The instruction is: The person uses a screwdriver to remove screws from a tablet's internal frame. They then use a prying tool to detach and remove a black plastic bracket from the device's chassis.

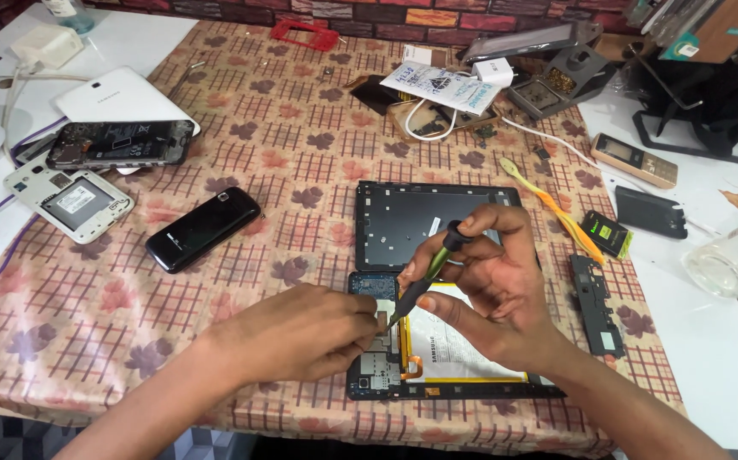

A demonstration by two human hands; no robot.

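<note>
Right hand (488, 290) pinching screwdriver (424, 277), left hand (301, 332) at its 9 o'clock pressing the opened tablet (386, 375); a slip could gouge the board.

This looks like a small phone and tablet repair bench. Opened handsets (88, 175) with their backs off lie on a patterned tablecloth (284, 119), beside a black phone (203, 228), a loose battery (605, 234) and a detached tablet back cover (433, 221). A soldering-iron stand (560, 85) sits near a brick-patterned wall (369, 13), with chargers and cables (45, 47) at the edge. A dismantled tablet (445, 349) lies open, circuit board showing.
</note>
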